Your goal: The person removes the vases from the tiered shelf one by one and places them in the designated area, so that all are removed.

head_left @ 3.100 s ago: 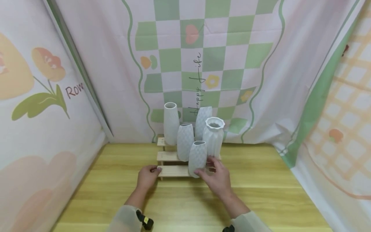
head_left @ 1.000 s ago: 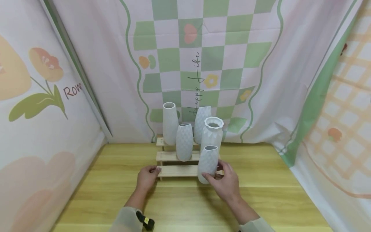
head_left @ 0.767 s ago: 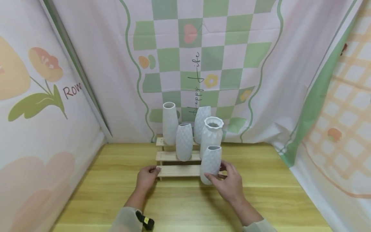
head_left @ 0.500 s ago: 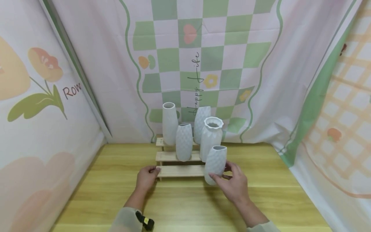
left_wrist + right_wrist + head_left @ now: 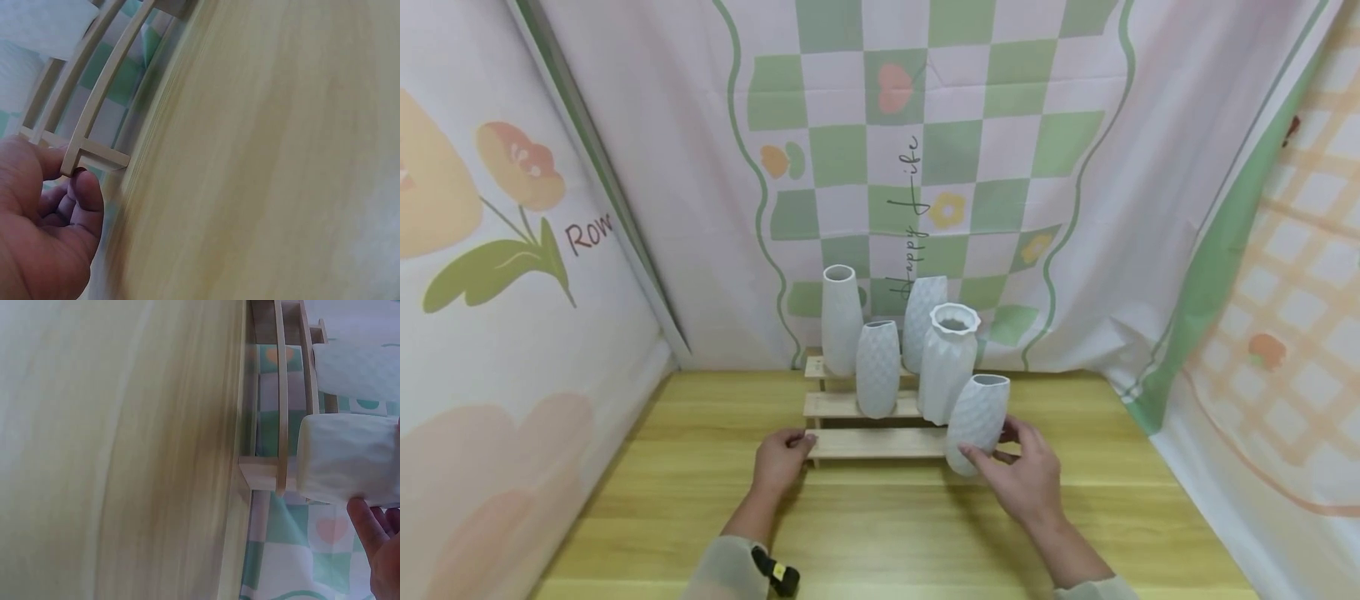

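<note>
A small white vase with a quilted surface (image 5: 979, 425) leans to the right between the thumb and fingers of my right hand (image 5: 1026, 477), at the right end of a three-step wooden rack (image 5: 876, 443). In the right wrist view a narrow gap shows between the vase's base (image 5: 344, 456) and the lowest board (image 5: 282, 406). My left hand (image 5: 781, 461) pinches that board's left end between thumb and index finger, plain in the left wrist view. On the middle step stand another quilted vase (image 5: 877, 371) and a fluted, wavy-rimmed vase (image 5: 947, 371).
On the top step are a tall round-mouthed vase (image 5: 841, 325) at left and a vase partly hidden (image 5: 923, 321) at right. The rack stands on a wooden table (image 5: 880, 533), near a checked cloth (image 5: 951, 150) hanging behind; printed cloths hang at both sides.
My right hand has carried the small vase from the lowest board's right part further right, and its top now leans right. My left hand stays on the board's end.
</note>
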The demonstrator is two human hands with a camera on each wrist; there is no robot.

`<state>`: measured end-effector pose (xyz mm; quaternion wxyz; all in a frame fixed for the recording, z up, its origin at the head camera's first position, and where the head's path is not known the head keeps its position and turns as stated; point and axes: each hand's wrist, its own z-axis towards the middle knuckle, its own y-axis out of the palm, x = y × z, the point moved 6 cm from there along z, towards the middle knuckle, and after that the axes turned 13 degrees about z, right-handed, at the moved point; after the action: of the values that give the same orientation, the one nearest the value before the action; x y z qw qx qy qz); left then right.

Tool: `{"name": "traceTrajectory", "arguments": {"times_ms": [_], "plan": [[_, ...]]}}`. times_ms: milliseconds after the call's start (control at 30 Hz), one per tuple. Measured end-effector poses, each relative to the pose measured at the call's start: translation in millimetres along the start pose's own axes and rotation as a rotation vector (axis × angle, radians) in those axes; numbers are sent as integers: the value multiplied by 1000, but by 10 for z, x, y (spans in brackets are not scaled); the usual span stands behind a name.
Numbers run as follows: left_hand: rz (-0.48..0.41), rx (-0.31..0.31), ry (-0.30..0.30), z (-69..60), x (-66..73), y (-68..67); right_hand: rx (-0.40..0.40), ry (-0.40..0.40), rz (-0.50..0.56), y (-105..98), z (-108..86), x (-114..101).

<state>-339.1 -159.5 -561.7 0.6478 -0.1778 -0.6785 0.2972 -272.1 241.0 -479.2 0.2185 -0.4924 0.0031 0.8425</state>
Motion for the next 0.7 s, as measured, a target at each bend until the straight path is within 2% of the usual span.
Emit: {"name": "traceTrajectory", "arguments": {"times_ms": [233, 500, 700], "plan": [[0, 11, -2, 2, -3, 0, 28, -12, -24, -73, 57, 36], [-4, -2, -10, -4, 3, 7, 51, 47, -51, -202, 123, 134], [-4, -3, -3, -3, -4, 2, 40, 65, -78, -271, 178, 203]]}}
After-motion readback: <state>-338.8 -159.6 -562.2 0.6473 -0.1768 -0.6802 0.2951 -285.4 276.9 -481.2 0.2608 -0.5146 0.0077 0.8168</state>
